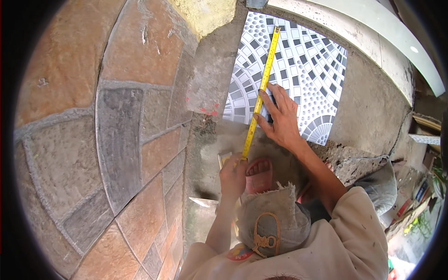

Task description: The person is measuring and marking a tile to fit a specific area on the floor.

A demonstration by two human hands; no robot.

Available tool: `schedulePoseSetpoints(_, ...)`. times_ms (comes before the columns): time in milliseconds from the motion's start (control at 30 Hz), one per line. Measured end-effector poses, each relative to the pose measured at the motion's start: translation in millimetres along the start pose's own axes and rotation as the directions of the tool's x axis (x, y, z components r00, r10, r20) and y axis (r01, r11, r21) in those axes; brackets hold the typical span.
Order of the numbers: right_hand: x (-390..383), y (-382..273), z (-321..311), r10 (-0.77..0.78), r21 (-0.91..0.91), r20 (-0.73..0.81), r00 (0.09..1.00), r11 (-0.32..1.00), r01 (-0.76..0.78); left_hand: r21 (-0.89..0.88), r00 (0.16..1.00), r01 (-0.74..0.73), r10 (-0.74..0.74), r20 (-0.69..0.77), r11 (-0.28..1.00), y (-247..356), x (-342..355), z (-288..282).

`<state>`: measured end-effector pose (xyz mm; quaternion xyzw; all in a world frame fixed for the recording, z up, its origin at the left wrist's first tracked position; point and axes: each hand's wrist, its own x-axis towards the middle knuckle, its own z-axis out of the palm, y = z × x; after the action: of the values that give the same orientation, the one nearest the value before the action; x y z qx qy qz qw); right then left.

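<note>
A patterned tile (322, 84) in white, grey and black mosaic print lies flat on the concrete. The yellow blade of a tape measure (267, 72) stretches over it, from near its far edge back past its near edge. My left hand (233, 176) is closed round the near end of the tape, by my foot; whatever case is there is hidden in the hand. Fingers stretched out and apart, my right hand (283, 119) rests on the tile. Its thumb and index fingertip touch the right side of the blade.
A stone-clad surface (119, 144) in brown and grey fills the left. My foot in a pink sandal (259, 176) is close to my left hand. A pale curved ledge (364, 39) borders the far right, and a yellowish block (205, 16) stands at the far edge.
</note>
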<state>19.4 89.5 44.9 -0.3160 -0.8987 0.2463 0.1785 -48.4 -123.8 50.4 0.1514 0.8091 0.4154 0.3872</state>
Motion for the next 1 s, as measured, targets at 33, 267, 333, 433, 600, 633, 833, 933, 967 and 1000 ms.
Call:
schedulePoseSetpoints(33,-4,-2,2,0.002,0.001,0.006,1.000,1.000,-0.002,0.023,0.999,-0.035,0.035,-0.017,0.999,-7,-3,0)
schedulePoseSetpoints(267,5,20,18,-0.049,-0.008,-0.066,0.997,0.999,0.048,0.041,0.992,-0.122,0.122,-0.012,0.992,-21,25,12)
schedulePoseSetpoints(333,-5,21,25,-0.037,0.002,-0.045,0.998,0.999,0.037,0.042,0.998,-0.065,0.064,0.005,0.997,-28,18,11)
schedulePoseSetpoints(433,-9,26,33,-0.045,0.003,-0.053,0.998,0.999,0.045,-0.037,0.999,-0.036,0.036,0.004,0.999,-35,21,15)
schedulePoseSetpoints(600,-9,31,35,-0.046,0.001,-0.050,0.998,0.999,0.046,-0.027,0.999,-0.045,0.045,0.000,0.999,-33,23,18)
schedulePoseSetpoints(633,-8,30,32,-0.043,-0.001,-0.040,0.998,0.999,0.043,-0.026,0.999,-0.046,0.046,0.000,0.999,-31,23,18)
schedulePoseSetpoints(833,6,31,16,-0.040,-0.026,-0.034,0.999,0.999,0.039,0.008,0.997,-0.078,0.078,0.002,0.997,-9,30,21)
schedulePoseSetpoints(933,15,27,9,-0.041,-0.036,-0.031,0.999,0.999,0.040,0.021,0.999,-0.051,0.051,-0.011,0.999,2,33,17)
schedulePoseSetpoints(967,16,27,7,-0.034,-0.054,-0.025,0.999,0.998,0.033,0.027,1.000,0.010,-0.010,0.019,1.000,3,32,17)
schedulePoseSetpoints(1000,14,27,6,-0.037,-0.061,-0.030,0.999,0.998,0.035,0.036,0.996,0.070,-0.072,0.049,0.997,3,31,18)
